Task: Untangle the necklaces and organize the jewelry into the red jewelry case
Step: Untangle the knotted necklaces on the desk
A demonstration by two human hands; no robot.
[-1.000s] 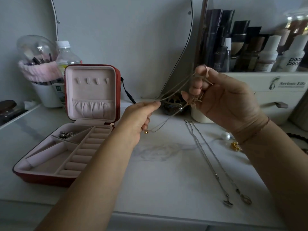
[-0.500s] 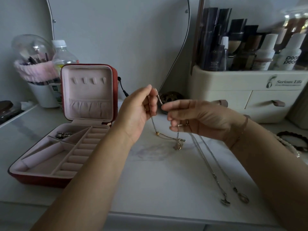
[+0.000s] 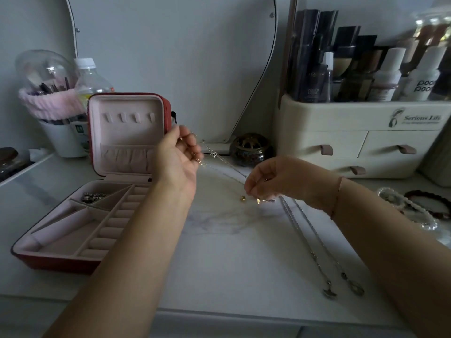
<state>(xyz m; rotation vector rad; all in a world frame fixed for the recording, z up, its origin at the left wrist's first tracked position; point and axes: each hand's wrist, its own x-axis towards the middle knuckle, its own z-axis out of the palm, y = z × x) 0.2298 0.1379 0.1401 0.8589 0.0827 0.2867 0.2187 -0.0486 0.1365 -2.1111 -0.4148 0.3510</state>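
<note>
Both hands have drawn apart since half a second ago: the left hand [image 3: 179,159] has shifted toward the case lid and the right hand [image 3: 275,181] has dropped low over the bench [image 3: 231,264], so the gold chain [image 3: 220,157] now runs slanting between them instead of hanging in a loop.

The left hand pinches the upper end of the gold chain between thumb and curled fingers, though blur hides the exact grip. The right hand pinches the lower end with its fingertips [image 3: 249,191]. Just below that pinch a small gold bead [image 3: 242,198] and a charm [image 3: 259,200] dangle close to the bench. I cannot tell whether a second faint strand below the first is the same chain doubled back.

This chain looks very light, limp and slippery, and thin enough to kink or snap if jerked. Holding it near the ends with gentle tension, as here, should let any knot show. A firmer hold is probably at the bead or charm.

Just to the right, two silver necklaces [image 3: 313,253] lie stretched side by side on the bench, pendants toward the near edge. Farther left the red jewelry case [image 3: 56,261] stands open, with one dark metal piece [image 3: 94,197] in a rear compartment. Bracelets [image 3: 415,211] lie at the far right.
</note>
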